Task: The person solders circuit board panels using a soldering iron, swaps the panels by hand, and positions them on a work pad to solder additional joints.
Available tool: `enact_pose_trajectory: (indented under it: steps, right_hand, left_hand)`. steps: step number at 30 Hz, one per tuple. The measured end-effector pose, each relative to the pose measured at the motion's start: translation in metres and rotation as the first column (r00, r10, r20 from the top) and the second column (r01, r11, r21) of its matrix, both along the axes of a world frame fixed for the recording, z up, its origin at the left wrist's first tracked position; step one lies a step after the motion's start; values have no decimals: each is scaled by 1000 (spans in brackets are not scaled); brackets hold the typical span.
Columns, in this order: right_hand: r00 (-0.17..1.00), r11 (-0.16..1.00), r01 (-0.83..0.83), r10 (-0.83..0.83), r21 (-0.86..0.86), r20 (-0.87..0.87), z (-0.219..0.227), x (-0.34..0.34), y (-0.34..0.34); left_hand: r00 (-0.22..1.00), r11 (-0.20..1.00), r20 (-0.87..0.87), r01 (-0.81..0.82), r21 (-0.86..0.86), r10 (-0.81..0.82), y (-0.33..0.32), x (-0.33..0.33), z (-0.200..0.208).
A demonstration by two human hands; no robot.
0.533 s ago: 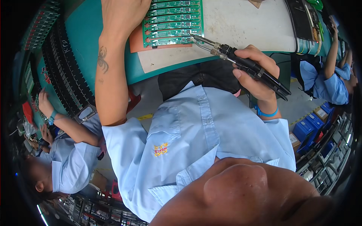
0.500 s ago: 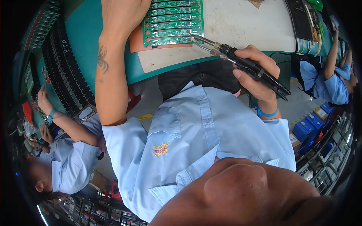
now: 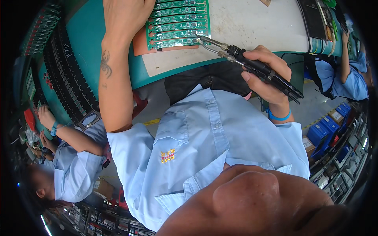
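Since a moment ago I see little change: my right hand point(image 3: 264, 74) stays clamped on the soldering tool point(image 3: 252, 67), tip at the circuit boards' point(image 3: 179, 21) five o'clock corner; left hand point(image 3: 124, 15) fingers hidden.

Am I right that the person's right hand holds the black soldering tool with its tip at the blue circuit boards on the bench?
Not quite: the circuit boards are green, not blue, as the head view shows. The rest holds: the right hand holds the black soldering tool with its tip at the boards on the bench.
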State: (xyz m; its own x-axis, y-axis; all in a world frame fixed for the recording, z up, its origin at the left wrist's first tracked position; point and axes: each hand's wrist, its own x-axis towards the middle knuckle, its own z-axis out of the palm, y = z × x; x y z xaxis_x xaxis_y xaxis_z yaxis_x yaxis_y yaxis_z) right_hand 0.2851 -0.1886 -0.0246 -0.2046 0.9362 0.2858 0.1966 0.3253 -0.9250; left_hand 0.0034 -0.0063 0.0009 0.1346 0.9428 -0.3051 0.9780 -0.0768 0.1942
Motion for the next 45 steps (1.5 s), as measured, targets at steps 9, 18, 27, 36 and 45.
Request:
enact_pose_trajectory:
  steps: [9,18,27,36,45]
  right_hand:
    - [999,999,30,-29,20,-16,1,1,7]
    - [999,999,39,-39,5,-14,-3,-2,13]
    - [999,999,11,-10,-38,45,0,-1,12]
    - [998,1000,19,-17,-23,60,1,-3,12]
    - [990,987,142,-143,69,5,3,7,13]
  left_hand:
    - [1000,999,16,9,47,-10,2,-7,-4]
    - [997,993,75,19,118,-28,3,-9,-8]
    - [991,982,132,9,191,-35,0,-12,-11]
    - [981,964,186,3,265,-55,-3,-12,-14]
    - [965,933,242,2,360,-95,-10,-17,-11]
